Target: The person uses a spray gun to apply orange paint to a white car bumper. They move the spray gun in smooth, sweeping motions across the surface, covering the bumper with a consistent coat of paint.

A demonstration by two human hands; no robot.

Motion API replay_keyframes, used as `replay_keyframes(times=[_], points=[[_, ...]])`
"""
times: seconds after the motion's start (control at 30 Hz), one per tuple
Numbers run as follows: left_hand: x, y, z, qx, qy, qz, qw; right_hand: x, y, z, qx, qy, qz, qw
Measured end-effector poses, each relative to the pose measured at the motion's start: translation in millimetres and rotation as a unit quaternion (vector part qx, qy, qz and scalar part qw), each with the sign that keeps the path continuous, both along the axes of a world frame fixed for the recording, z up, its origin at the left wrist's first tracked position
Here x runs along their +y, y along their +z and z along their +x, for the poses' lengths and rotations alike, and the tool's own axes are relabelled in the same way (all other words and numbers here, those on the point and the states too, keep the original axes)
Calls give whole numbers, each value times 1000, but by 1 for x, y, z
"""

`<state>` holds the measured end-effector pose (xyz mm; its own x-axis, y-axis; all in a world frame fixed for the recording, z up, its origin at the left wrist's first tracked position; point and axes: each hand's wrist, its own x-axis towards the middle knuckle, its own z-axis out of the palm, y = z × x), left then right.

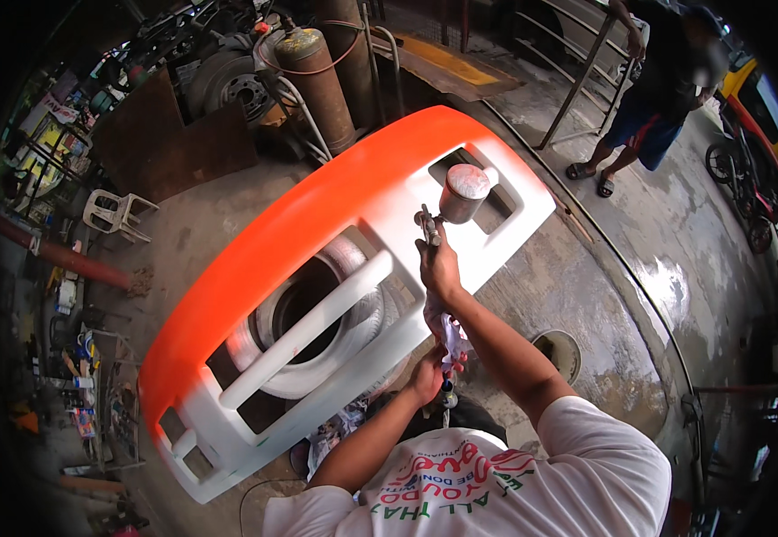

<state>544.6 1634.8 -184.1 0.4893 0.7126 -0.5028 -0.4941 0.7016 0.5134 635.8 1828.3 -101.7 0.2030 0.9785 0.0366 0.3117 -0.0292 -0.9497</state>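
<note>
In front of me a large vehicle bumper (268, 228) lies tilted across stacked tires (255, 353). Its upper band is bright orange, and its lower part and bars are white. My right hand (441, 268) is closed round a spray gun (428, 225) with a paint-spattered metal cup (466, 192) on it, held over the bumper's white right end. Lower down, near my body, my left hand (427, 378) grips a crumpled pale purple cloth (452, 340). A hose fitting (449, 396) shows just below that hand; how the cloth and hose join is partly hidden.
Beyond the bumper stand gas cylinders (315, 85) and a wheel (241, 94). A white plastic chair (119, 215) is at left. A round bucket (557, 354) sits by my right arm. Another person (653, 98) stands far right by a metal rail (577, 85), near a motorcycle (752, 183).
</note>
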Motion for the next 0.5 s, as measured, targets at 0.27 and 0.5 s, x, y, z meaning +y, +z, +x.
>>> replay_keyframes(times=[0.27,0.5], points=[[-35,-14,-51,-27,76,-2,997,-14,-4,-87,12,91,28,995],[-102,-12,-127,-62,151,-22,986,-67,-25,-196,2,175,-20,984]])
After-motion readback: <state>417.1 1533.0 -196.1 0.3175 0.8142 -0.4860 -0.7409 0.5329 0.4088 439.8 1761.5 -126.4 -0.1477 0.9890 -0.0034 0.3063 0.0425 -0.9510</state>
